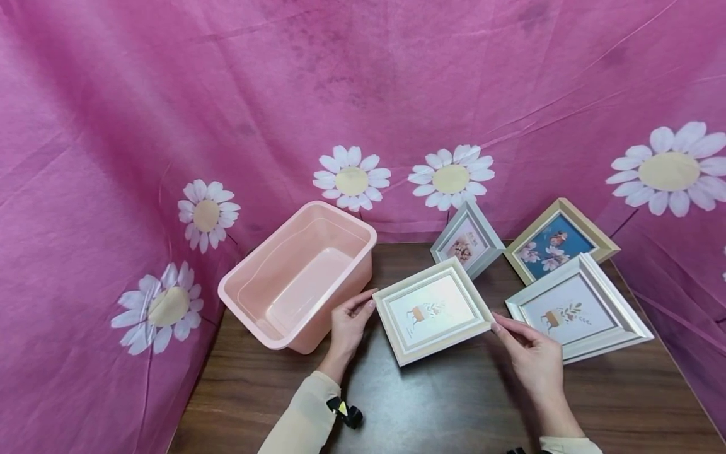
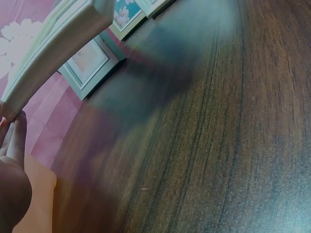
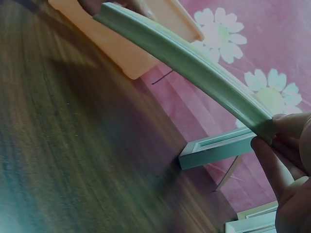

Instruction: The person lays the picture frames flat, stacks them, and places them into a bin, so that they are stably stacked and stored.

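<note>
Pinches a cream picture frame (image 1: 433, 311) at diagonal corners with left hand (image 1: 348, 325) and right hand (image 1: 535, 359), well apart; calls for even pressure on the edges only.

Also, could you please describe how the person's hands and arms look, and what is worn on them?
The left hand and right hand are ungloved. The left sleeve and right sleeve are cream. By the left cuff sits a black device with a yellow-green mark; something black near the right cuff is mostly cut off.
</note>
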Demonstrator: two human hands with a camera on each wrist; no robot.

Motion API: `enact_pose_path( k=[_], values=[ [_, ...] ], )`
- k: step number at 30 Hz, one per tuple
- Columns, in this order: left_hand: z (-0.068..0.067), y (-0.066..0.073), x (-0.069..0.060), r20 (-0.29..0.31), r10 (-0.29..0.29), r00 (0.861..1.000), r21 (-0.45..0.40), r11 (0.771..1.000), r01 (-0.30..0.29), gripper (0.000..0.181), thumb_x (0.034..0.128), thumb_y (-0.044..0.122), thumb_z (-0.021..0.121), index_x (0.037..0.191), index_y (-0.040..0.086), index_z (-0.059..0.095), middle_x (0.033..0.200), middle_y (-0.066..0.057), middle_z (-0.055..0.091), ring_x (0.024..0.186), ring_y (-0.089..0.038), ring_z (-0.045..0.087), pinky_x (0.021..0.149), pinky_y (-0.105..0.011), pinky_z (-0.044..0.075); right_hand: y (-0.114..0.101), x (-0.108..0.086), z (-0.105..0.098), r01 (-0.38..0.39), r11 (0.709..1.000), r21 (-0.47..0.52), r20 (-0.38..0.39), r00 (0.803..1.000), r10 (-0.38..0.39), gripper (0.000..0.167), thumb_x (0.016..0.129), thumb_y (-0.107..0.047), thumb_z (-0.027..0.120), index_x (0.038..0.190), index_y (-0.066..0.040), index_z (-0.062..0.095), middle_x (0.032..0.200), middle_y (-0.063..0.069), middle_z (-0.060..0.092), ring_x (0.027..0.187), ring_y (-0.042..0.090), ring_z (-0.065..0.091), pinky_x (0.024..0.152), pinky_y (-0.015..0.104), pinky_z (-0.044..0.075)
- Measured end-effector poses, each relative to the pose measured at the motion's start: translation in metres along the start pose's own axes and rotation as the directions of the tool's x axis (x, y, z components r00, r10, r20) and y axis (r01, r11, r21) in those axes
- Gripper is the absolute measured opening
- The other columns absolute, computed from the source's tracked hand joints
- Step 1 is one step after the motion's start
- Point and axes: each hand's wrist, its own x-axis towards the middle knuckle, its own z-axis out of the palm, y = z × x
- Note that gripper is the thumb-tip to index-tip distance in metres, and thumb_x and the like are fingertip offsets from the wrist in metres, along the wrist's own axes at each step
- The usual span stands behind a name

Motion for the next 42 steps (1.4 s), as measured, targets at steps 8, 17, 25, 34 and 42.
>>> enact_pose_path(
  k=[8,17,25,34,42],
  values=[
    [0.0,0.002,0.003,0.077,-0.042,0.996,0.037,0.999,0.039,0.038,0.0985,-0.012,0.066,0.136,-0.018,0.064,0.142,-0.037,0.063,0.119,-0.003,0.071,0.102,-0.019,0.058,0.003,-0.01,0.007,-0.04,0.998,0.051,-0.038,0.998,0.042,0.019,0.094,-0.002,0.082,0.112,0.004,0.082,0.092,-0.037,0.073,0.087,-0.016,0.072,0.073,0.005,0.056],
    [0.001,0.0,0.005,0.101,-0.072,0.992,0.055,0.996,0.067,0.041,0.1002,-0.013,0.062,0.141,-0.017,0.061,0.147,-0.036,0.061,0.129,-0.019,0.069,0.104,-0.02,0.057,0.007,-0.023,0.014,-0.025,0.999,0.025,-0.098,0.995,0.027,0.015,0.092,-0.002,0.084,0.107,0.001,0.084,0.094,-0.032,0.075,0.088,-0.02,0.069,0.075,0.003,0.054],
    [0.002,-0.003,0.007,0.089,-0.112,0.99,0.114,0.988,0.102,0.04,0.1008,-0.011,0.063,0.141,-0.013,0.063,0.146,-0.031,0.063,0.136,-0.042,0.063,0.105,-0.018,0.055,0.012,-0.032,0.018,-0.05,0.998,-0.041,-0.13,0.99,0.045,0.013,0.092,-0.005,0.084,0.105,-0.001,0.085,0.094,-0.03,0.077,0.09,-0.023,0.067,0.077,0.001,0.052],
    [0.003,-0.007,0.011,0.106,-0.138,0.985,0.121,0.985,0.125,0.04,0.1011,-0.011,0.061,0.14,-0.014,0.063,0.146,-0.032,0.063,0.138,-0.045,0.06,0.105,-0.019,0.055,0.016,-0.04,0.02,-0.107,0.992,-0.073,-0.134,0.986,0.096,0.013,0.092,-0.007,0.085,0.104,-0.005,0.086,0.09,-0.033,0.075,0.089,-0.025,0.065,0.078,0.001,0.05],
    [0.002,-0.014,0.015,0.114,-0.173,0.978,0.141,0.978,0.156,0.039,0.1013,-0.011,0.061,0.14,-0.014,0.063,0.147,-0.032,0.062,0.14,-0.042,0.059,0.106,-0.018,0.054,0.02,-0.044,0.021,-0.183,0.981,-0.065,-0.091,0.98,0.176,0.016,0.092,-0.007,0.085,0.107,-0.003,0.085,0.092,-0.021,0.081,0.084,-0.022,0.066,0.072,0.002,0.052]
  ],
)
